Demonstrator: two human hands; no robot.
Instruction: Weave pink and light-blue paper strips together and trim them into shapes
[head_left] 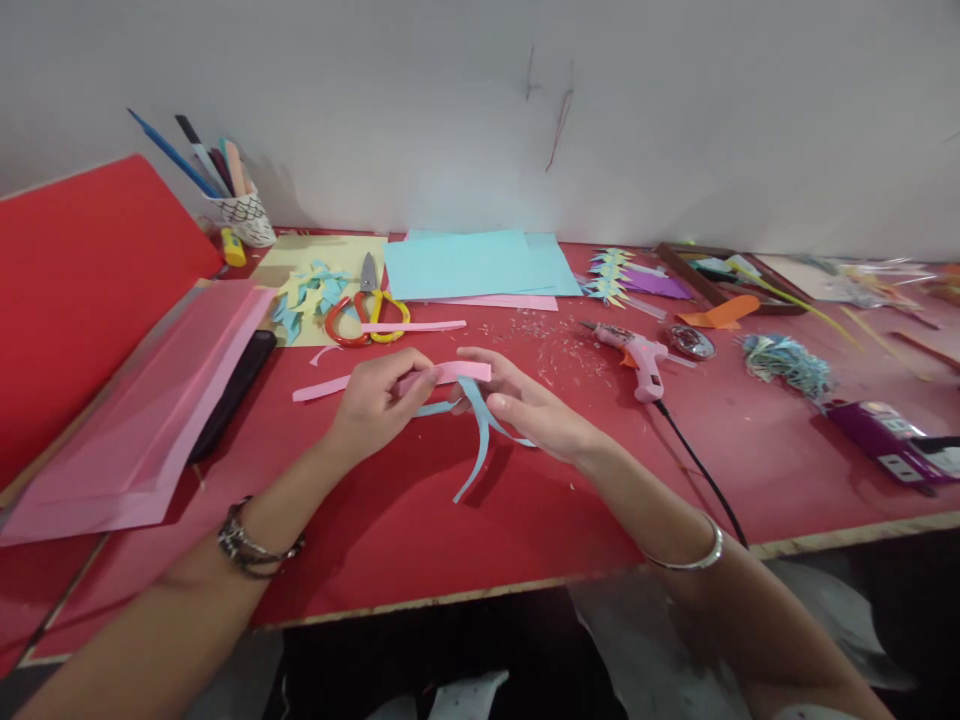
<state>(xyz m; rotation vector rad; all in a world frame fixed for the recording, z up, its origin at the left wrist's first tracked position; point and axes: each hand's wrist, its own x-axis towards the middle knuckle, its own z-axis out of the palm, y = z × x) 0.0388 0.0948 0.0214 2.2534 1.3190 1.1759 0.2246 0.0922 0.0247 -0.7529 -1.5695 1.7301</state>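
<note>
My left hand (386,395) pinches a pink paper strip (465,372) between thumb and fingers; its other end sticks out to the left. Close beside it, my right hand (529,400) curls around several narrow light-blue paper strips (477,425) that hang down and fan out below the pink one. Its fingertips are partly hidden behind the paper. Just beyond my hands, another pink strip (427,327) lies across the handles of scissors (369,305) with red and yellow grips.
Blue sheets (480,265) lie by the wall, with paper clippings (311,295) to their left. Pink sheets (150,400) and a pen cup (247,218) are on the left. A pink glue gun (637,358), its cord, a wooden tray (720,280) and a purple device (885,440) are on the right.
</note>
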